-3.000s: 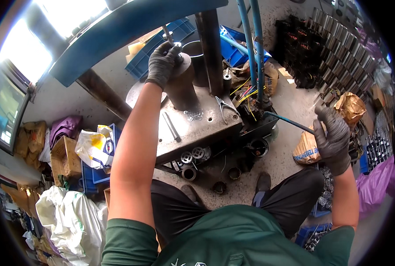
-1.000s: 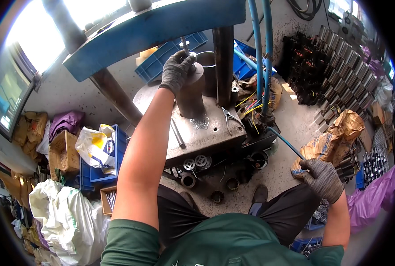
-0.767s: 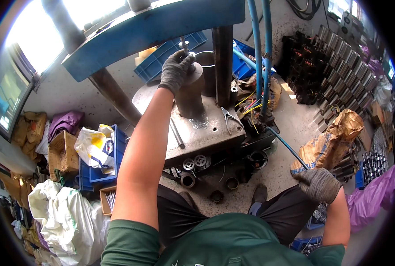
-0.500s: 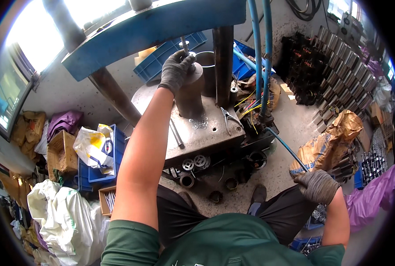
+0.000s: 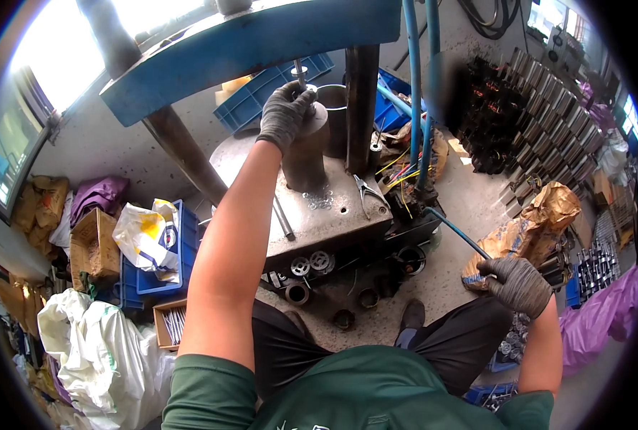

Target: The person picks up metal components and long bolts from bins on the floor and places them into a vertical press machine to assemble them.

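Note:
My left hand (image 5: 284,113), in a grey knit glove, is closed around a small round metal part (image 5: 310,88) on top of a thick upright steel cylinder (image 5: 306,159). A slim metal rod with a flange (image 5: 300,72) stands directly above it; my fingers hide where the two meet. The cylinder rests on a worn metal press table (image 5: 312,231). Down at the right, my gloved right hand (image 5: 517,287) is wrapped round the end of a blue lever (image 5: 456,233), which slopes up to the press's side.
The press's blue crossbeam (image 5: 254,54) spans overhead between dark posts. Pliers (image 5: 364,195), a loose steel bar (image 5: 284,218) and small rings (image 5: 317,200) lie on the table. Blue hoses (image 5: 413,93) hang at right. A paper sack (image 5: 523,236) stands beyond the lever; a blue crate (image 5: 187,247) sits left.
My right hand has risen a little, and the lever's held end has come up with it. The left hand keeps its place on the cylinder.

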`<state>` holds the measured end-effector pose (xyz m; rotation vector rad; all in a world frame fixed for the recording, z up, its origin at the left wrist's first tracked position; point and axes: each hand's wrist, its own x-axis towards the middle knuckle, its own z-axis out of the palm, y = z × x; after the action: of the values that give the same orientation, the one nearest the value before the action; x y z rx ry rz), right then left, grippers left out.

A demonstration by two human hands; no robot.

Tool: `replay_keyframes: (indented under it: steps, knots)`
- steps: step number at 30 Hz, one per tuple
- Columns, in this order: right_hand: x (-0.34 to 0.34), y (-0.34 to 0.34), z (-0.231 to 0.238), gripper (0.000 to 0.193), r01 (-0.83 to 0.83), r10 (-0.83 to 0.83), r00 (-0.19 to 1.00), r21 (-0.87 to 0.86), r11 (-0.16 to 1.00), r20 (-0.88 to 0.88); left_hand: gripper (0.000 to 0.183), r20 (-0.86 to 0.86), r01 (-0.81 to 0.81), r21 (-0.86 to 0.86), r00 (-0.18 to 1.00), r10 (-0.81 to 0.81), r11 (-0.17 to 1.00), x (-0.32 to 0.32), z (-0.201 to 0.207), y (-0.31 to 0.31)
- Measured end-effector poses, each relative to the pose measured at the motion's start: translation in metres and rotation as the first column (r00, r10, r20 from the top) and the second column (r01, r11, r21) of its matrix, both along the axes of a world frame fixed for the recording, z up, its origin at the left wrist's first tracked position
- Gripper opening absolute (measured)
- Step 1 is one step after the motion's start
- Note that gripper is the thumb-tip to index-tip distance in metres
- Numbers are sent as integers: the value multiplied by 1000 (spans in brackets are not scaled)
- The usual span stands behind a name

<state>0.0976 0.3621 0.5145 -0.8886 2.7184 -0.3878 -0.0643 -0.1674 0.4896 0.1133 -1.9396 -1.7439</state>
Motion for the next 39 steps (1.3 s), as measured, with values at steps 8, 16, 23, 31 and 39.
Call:
replay_keyframes:
  steps: [8, 16, 23, 31, 39]
  knots:
    - [-117, -57, 52, 22, -247, -336, 644, -602, 759, -687, 32, -10, -11, -59, 1000, 10, 998, -6, -4, 0]
    - [-187, -97, 71, 24, -199, -392, 576, -588, 784, -717, 33, -23, 48, -5, 999, -49, 999, -5, 1, -6]
    - [-176, -97, 78, 22, -152, -401, 583, -580, 800, -707, 47, -90, 71, -92, 993, -79, 993, -20, -25, -19]
    - [-118, -65, 53, 16, -275, -571, 597, -812, 514, -564, 17, -329, 527, 296, 839, -432, 797, 7, -39, -36]
    - [14, -16, -137, 34, 577, 38, 742, -609, -544, 669, 68, -143, 396, 24, 910, -389, 918, 187, -114, 220]
